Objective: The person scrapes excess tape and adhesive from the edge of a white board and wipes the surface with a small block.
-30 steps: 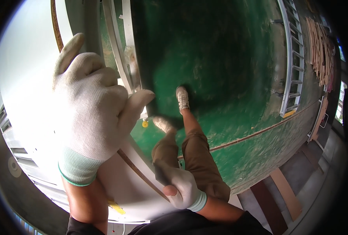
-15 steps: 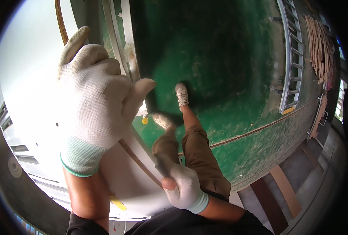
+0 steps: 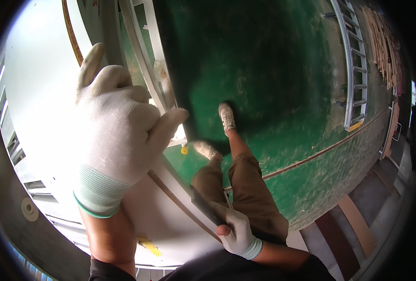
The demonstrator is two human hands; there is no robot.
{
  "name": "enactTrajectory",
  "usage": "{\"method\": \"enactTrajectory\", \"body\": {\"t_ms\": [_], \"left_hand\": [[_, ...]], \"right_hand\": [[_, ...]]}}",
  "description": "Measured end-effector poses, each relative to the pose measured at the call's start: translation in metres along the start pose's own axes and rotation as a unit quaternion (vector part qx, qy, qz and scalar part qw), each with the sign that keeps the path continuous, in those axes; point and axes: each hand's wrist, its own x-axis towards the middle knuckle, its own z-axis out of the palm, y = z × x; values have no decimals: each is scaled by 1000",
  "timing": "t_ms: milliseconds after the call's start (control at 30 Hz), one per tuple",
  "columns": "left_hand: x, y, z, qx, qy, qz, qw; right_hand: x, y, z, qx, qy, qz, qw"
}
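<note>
A large white panel (image 3: 39,117) with a narrow brown edge lies to my left. My left hand (image 3: 121,124), in a white knit glove with a mint cuff, is over that edge. Its middle fingers bend down with the tips hidden; one outer finger and the thumb stick out. Whatever may be under the palm cannot be seen. Close to my body, my right hand (image 3: 241,236), gloved alike but with a bare thumb tip, closes round the panel's near edge. A dark strip (image 3: 205,206) runs along the edge beside it.
Pale metal rails (image 3: 159,56) stand beyond the panel, with a yellow round piece (image 3: 184,150) at one end. My feet are on the green floor (image 3: 273,122). A metal ladder (image 3: 353,70), wooden strips (image 3: 381,51) and boards (image 3: 355,220) lie to the right.
The view has shifted a little, so most things sit lower and to the right. My right hand has slid slightly along the edge toward me, baring more of the dark strip.
</note>
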Motion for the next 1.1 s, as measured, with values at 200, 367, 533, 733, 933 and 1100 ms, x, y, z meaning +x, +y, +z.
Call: {"method": "enactTrajectory", "body": {"t_ms": [200,367,533,733,933,1100], "left_hand": [[-2,2,7,15,26,7,1000],[-4,-3,8,7,45,9,999],[-2,-3,4,39,36,14,998],[-5,-5,9,-77,71,2,995],[-91,-230,-60,-35,240,-492,836],[-120,-324,-63,-20,204,-522,828]], "right_hand": [[2,7,-4,-135,44,-59,988],[0,14,5,-136,67,-67,986],[4,13,4,-95,55,-61,992],[8,9,1,-63,56,-47,995],[-4,16,-5,-137,8,-27,990],[-17,49,0,-156,64,-80,983]]}}
